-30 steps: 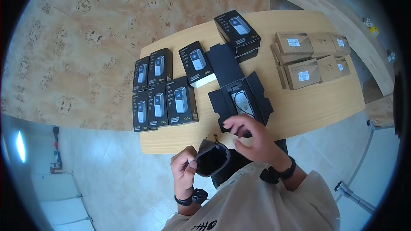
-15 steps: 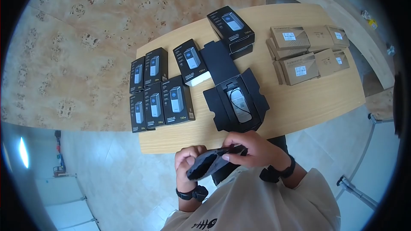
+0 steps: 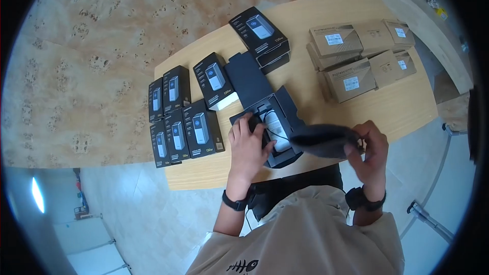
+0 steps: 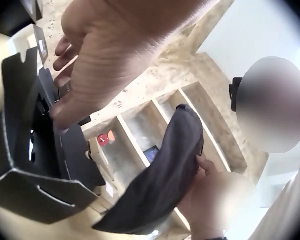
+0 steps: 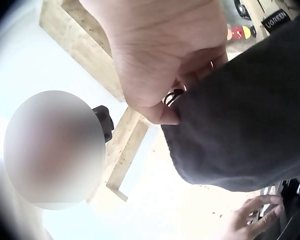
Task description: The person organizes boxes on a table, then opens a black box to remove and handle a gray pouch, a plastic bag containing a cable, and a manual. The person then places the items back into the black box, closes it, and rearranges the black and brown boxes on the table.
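A dark grey fabric pouch (image 3: 323, 141) hangs from the right hand (image 3: 371, 153), whose thumb and fingers pinch its corded end; the right wrist view shows the pouch (image 5: 240, 120) up close. The left hand (image 3: 247, 150) lies over the left side of an open black box (image 3: 249, 79), fingers spread, near its inner edge. Inside that box is a white device (image 3: 276, 131) with a thin black cable across it. In the left wrist view the left hand (image 4: 107, 60) is beside the open box (image 4: 40, 195), holding nothing visible.
Several closed black boxes (image 3: 201, 128) stand on the left of the wooden table (image 3: 193, 175). Two stacked black boxes (image 3: 259, 29) are behind the open one. Several brown cartons (image 3: 351, 81) sit at the right.
The left hand has let go of the pouch and moved up to the open box. The right hand has carried the pouch to the right and up over the table's edge.
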`<move>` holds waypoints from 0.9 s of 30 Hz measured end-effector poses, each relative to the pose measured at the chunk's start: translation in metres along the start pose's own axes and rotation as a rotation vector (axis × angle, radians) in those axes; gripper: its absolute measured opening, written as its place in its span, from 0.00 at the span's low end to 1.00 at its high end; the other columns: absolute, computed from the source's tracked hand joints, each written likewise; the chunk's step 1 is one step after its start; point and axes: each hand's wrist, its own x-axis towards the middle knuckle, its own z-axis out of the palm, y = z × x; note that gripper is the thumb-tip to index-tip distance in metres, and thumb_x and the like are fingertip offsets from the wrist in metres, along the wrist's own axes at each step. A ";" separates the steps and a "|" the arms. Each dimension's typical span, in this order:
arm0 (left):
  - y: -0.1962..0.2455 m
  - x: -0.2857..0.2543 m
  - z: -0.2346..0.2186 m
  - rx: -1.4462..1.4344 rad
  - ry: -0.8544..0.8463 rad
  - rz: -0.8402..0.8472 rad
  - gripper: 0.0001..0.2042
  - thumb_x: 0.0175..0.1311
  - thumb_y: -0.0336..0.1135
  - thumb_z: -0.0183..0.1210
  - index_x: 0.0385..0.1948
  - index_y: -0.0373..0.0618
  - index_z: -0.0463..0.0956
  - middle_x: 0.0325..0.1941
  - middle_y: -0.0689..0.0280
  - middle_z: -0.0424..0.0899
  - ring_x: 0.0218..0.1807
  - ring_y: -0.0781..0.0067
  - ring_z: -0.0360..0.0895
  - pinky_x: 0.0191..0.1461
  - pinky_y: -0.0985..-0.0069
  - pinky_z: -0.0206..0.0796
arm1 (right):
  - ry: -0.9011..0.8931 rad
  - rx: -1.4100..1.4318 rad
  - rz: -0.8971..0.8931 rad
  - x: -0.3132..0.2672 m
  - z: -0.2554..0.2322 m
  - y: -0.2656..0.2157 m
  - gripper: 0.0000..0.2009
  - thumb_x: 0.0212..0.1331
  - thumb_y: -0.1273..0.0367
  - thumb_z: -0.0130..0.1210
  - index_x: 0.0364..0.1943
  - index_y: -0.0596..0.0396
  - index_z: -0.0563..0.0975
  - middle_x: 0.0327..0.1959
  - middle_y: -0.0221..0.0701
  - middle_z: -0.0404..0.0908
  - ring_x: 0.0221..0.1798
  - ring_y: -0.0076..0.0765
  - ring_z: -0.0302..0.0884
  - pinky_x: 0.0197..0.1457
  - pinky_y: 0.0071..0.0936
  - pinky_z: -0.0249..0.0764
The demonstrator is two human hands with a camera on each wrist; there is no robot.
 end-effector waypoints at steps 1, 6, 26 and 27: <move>0.001 0.006 0.006 0.107 -0.007 -0.020 0.26 0.50 0.39 0.78 0.55 0.51 0.84 0.71 0.52 0.70 0.75 0.43 0.64 0.76 0.52 0.56 | 0.072 0.035 0.060 0.000 -0.002 0.009 0.10 0.54 0.78 0.63 0.38 0.60 0.75 0.28 0.33 0.79 0.31 0.29 0.79 0.37 0.25 0.74; 0.012 0.022 0.025 0.271 -0.003 -0.104 0.33 0.43 0.50 0.83 0.56 0.53 0.86 0.74 0.49 0.67 0.76 0.42 0.61 0.80 0.45 0.49 | 0.127 0.087 0.176 0.010 -0.004 0.035 0.07 0.60 0.77 0.62 0.37 0.60 0.74 0.27 0.30 0.77 0.31 0.23 0.76 0.37 0.24 0.72; 0.016 0.039 0.043 0.312 -0.022 -0.213 0.37 0.34 0.46 0.85 0.57 0.59 0.87 0.85 0.47 0.52 0.83 0.31 0.50 0.85 0.38 0.37 | 0.034 0.181 0.156 0.035 0.006 0.057 0.09 0.61 0.75 0.65 0.39 0.60 0.75 0.29 0.31 0.80 0.32 0.24 0.77 0.40 0.24 0.73; 0.016 0.039 0.043 0.312 -0.027 -0.218 0.36 0.35 0.46 0.85 0.56 0.58 0.87 0.85 0.47 0.52 0.83 0.31 0.50 0.85 0.38 0.37 | 0.033 0.181 0.153 0.034 0.007 0.059 0.09 0.61 0.75 0.65 0.39 0.60 0.75 0.29 0.31 0.80 0.32 0.24 0.77 0.40 0.24 0.73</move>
